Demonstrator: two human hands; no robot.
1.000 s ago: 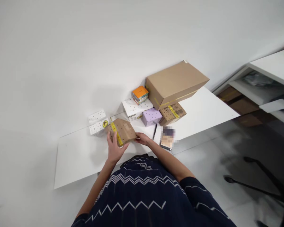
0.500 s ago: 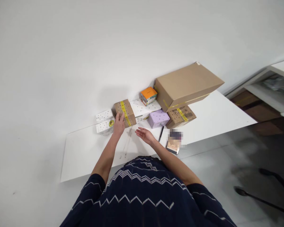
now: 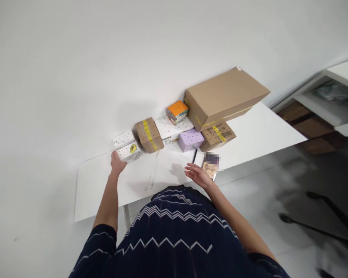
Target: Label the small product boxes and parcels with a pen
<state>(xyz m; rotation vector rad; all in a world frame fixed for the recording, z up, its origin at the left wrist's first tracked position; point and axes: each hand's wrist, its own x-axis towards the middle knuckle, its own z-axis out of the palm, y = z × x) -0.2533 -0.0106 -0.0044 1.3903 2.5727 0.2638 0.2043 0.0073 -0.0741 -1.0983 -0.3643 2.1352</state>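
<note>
My left hand [image 3: 117, 163] is at the left end of the row of boxes, its fingers against the near left corner of a white spotted box with an avocado picture [image 3: 129, 150]; thumb and fingers are apart. Right of that box stands a brown box with yellow tape [image 3: 149, 135]. My right hand [image 3: 197, 174] hovers over the table's front edge, palm turned inward, fingers stretched and holding nothing. It is beside a small picture item [image 3: 211, 166], partly blurred, and below a black pen [image 3: 195, 156].
Along the wall on the white table [image 3: 95, 181] stand another white box [image 3: 123, 139], a long white box [image 3: 162, 125] with an orange box [image 3: 177, 110] on it, a purple box [image 3: 190, 139], a taped brown box [image 3: 219, 136] and a large carton [image 3: 226, 96]. Shelving [image 3: 316, 108] is at right.
My left hand has left the taped brown box and moved left to the avocado box. My right hand has moved right and toward my body. The view has shifted slightly.
</note>
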